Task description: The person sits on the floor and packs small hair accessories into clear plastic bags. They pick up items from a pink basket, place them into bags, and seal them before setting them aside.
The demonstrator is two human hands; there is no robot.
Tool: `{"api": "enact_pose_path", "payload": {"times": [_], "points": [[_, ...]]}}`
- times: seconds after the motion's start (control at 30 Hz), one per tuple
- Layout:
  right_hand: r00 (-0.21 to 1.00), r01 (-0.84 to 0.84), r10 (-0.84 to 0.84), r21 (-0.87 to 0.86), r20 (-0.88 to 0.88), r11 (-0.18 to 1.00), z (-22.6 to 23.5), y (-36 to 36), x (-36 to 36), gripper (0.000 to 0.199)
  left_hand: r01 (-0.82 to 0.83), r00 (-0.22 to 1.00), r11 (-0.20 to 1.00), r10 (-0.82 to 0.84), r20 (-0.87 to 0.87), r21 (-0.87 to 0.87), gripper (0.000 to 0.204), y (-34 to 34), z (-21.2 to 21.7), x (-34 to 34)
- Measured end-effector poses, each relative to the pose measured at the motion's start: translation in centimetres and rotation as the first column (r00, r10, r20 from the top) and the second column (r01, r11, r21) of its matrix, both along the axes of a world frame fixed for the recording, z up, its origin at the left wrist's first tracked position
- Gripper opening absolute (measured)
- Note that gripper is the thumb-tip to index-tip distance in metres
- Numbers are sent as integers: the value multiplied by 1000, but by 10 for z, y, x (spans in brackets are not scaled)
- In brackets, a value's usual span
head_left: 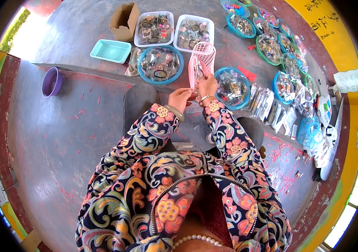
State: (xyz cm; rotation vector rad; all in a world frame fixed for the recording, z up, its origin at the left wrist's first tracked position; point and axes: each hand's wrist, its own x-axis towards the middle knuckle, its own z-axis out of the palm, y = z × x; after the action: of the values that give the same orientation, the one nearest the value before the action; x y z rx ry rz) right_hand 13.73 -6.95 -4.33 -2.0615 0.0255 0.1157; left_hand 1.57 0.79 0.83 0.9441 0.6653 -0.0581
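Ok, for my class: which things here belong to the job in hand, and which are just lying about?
Apparently in use:
pink lattice basket, by the right hand
something at the left hand, too small to identify

Apparently lying about:
purple basin
turquoise tray
cardboard box

Pink basket — one, openwork lattice walls, long form; set just beyond the right hand, which partly covers its near end. Slim dark item — one, too small to identify; held in that hand, its far end seen against the pink.
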Motion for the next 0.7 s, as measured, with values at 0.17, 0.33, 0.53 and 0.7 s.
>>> {"api": "enact_pose_path", "payload": {"times": [0.17, 0.33, 0.53, 0.7], "points": [[991, -44, 70, -216, 113, 975, -6, -15, -9, 16, -58, 997, 973, 47, 54, 225, 20, -4, -5, 4], [975, -29, 87, -270, 205, 962, -1, -31, -13, 16, -48, 955, 674, -186, 232, 737, 25, -1, -19, 26], [999, -15, 27, -278, 41, 960, -12, -34, 12, 17, -38, 964, 486, -211, 160, 873, 24, -11, -5, 35], [962, 70, 49, -419, 268, 905, -2, -9, 27, 22, 248, 963, 709, -252, -91, 660, 27, -5, 3, 31]]}}
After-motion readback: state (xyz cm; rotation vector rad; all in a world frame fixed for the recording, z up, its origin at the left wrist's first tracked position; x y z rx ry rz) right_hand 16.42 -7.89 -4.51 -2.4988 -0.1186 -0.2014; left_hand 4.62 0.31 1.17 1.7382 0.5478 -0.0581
